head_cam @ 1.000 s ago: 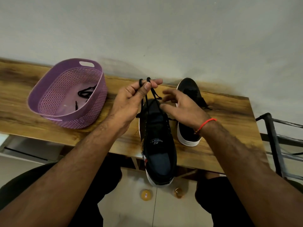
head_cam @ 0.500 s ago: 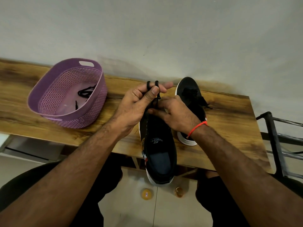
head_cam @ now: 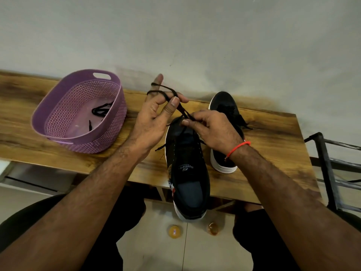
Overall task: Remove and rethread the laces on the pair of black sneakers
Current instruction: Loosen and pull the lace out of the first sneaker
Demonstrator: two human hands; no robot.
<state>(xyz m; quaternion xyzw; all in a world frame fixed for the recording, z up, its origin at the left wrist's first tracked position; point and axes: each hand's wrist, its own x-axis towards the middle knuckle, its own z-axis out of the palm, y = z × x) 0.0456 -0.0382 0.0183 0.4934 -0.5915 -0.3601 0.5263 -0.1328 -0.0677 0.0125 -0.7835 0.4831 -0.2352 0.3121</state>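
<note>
A wooden table (head_cam: 269,137) bears a purple basket (head_cam: 58,106) at far left, holding a loose black lace (head_cam: 100,110). The near sneaker (head_cam: 188,169) overhangs the near edge; the far sneaker (head_cam: 224,106) is partly hidden behind the right hand (head_cam: 213,132), which pinches the lace (head_cam: 182,110). The left hand (head_cam: 156,118) has it looped over raised fingers, thumb pressing.

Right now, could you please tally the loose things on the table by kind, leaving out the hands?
Sneakers: 2, the near one and the far one
Baskets: 1, purple
Laces: 2, one held over the near sneaker, one in the basket
Total: 5
</note>
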